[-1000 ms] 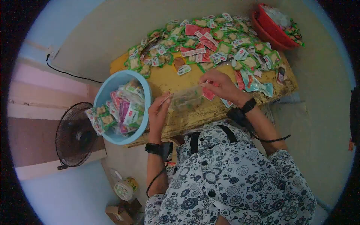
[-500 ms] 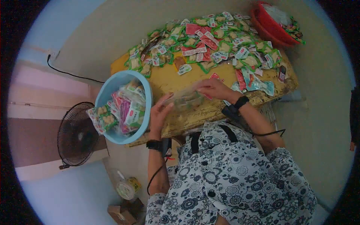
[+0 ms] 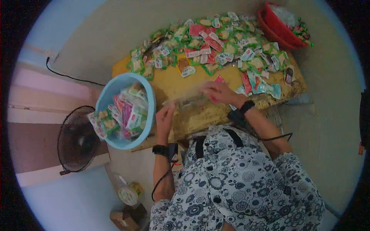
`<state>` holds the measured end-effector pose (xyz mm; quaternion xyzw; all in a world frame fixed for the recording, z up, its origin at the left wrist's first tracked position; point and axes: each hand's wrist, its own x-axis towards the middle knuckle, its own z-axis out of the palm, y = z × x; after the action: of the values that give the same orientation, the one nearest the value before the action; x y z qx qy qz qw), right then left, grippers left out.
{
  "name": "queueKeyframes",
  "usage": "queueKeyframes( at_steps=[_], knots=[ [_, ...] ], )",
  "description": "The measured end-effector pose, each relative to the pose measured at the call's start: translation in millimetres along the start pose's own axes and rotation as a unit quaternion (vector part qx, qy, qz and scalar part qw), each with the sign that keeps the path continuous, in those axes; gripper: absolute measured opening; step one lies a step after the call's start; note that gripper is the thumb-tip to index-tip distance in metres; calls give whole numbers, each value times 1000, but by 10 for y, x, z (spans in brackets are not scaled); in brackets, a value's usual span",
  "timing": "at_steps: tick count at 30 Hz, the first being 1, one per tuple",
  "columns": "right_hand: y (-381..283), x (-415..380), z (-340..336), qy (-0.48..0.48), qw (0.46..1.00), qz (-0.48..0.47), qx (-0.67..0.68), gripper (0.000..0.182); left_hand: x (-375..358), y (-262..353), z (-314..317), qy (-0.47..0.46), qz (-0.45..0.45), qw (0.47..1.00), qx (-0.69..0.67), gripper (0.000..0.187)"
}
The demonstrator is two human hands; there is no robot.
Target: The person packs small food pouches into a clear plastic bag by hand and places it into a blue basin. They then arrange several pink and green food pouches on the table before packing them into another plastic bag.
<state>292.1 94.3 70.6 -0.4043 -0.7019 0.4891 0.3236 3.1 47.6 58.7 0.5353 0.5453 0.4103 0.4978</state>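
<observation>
A clear plastic bag (image 3: 189, 101) with snack packets inside lies across the near part of the yellow table (image 3: 173, 81). My left hand (image 3: 165, 117) grips its left end and my right hand (image 3: 217, 91) grips its right end. The bag is blurred, so its contents are hard to make out. A big spread of green and red snack packets (image 3: 216, 42) covers the far half of the table. A light blue basin (image 3: 119, 111) at my left is full of filled bags.
A red basin (image 3: 283, 29) with packets sits at the table's far right corner. A black fan (image 3: 77, 138) stands on the floor at the left. A round tub (image 3: 129, 192) and a small box (image 3: 125, 217) lie on the floor below.
The bag has dropped lower and flatter onto the table. My left hand slid down toward the near edge, and my right hand shifted slightly left with the bag's end.
</observation>
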Motion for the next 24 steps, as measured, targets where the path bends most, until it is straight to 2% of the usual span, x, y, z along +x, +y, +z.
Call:
queueKeyframes(
  at_steps=[3,7,13,17,20,23,24],
  knots=[
    [105,8,67,12,1000,-16,11,23,-11,103,27,-3,27,1000,-12,28],
    [155,23,77,20,998,40,36,25,6,150,94,10,14,1000,5,28],
    [302,127,241,112,980,107,126,27,115,79,151,41,22,998,45,27],
    [329,157,178,82,984,155,14,30,200,-7,183,57,29,998,22,28],
    [492,261,127,32,987,133,-84,29,313,-228,160,79,32,989,119,38],
    [515,304,111,-24,981,116,-155,29,309,-62,231,76,-31,987,136,52],
    [515,311,115,-37,979,140,-145,28,315,-43,237,73,-7,974,212,55]
  ],
)
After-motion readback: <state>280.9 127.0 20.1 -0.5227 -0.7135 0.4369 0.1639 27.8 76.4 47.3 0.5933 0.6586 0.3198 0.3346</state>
